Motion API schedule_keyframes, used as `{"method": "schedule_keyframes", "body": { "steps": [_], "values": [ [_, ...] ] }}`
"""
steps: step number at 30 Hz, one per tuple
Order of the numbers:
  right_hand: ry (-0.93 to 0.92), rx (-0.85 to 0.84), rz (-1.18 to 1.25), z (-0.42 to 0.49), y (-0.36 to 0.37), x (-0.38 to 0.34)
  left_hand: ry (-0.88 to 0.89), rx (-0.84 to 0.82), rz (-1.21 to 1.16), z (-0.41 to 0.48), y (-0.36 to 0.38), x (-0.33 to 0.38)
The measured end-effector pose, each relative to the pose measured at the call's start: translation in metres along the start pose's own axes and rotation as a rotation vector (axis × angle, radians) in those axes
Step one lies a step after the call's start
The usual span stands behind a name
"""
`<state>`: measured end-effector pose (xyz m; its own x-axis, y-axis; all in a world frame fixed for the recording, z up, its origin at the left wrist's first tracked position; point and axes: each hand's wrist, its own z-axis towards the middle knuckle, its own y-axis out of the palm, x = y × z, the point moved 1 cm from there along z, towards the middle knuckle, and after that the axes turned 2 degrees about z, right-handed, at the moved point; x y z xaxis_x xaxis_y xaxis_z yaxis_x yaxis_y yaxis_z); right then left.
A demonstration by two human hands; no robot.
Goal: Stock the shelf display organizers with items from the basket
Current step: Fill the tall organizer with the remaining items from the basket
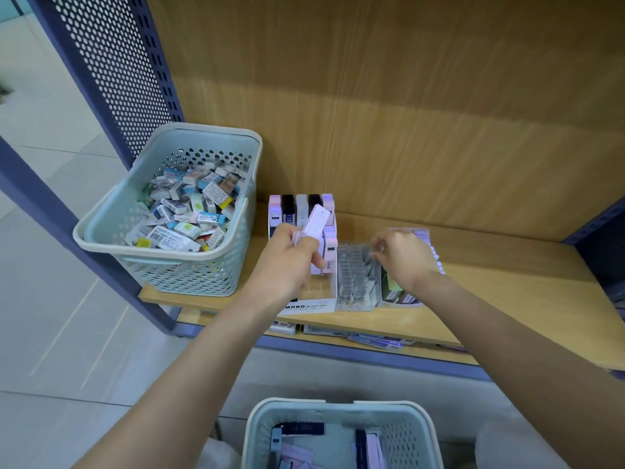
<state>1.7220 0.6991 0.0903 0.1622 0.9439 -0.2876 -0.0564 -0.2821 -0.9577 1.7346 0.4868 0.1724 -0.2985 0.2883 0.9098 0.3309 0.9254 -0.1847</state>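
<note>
Gripping a lilac case in my left hand, I have my fingers curled tight round its lower half, and its free end sticks up toward 1 o'clock. The case is tilted and sits over the white organizer, the one labelled "MONO graph MG" on its front lip. At 12 o'clock from my knuckles, a row of cases stands upright along the back of that organizer, pink, black, grey, black and lilac. Two more lilac ones stand just at 3 o'clock of my fist.

My right hand is at 3 o'clock from the left, well apart from it, with the fingers bent down onto the clear organizer. The fingertips meet its clear plastic, but whether they pinch anything I cannot tell. Behind that hand, at 1 o'clock, a lilac stack peeks out.

Both organizers sit side by side, touching, on the wooden shelf. At 9 o'clock on the same shelf stands a pale blue basket, heaped with small boxed erasers. A second basket lies at 6 o'clock, below my forearms, with a few lilac and dark cases in it.
</note>
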Motion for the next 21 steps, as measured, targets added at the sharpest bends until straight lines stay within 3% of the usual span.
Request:
{"method": "schedule_keyframes", "body": {
  "steps": [13, 21],
  "values": [
    [0.000, -0.200, -0.009, 0.019, -0.009, 0.003, 0.027, -0.007, 0.001, 0.007, 0.002, 0.003],
    [-0.058, -0.163, -0.161, 0.025, 0.005, 0.005, 0.018, 0.017, 0.008, 0.009, 0.002, -0.001]
  ]
}}
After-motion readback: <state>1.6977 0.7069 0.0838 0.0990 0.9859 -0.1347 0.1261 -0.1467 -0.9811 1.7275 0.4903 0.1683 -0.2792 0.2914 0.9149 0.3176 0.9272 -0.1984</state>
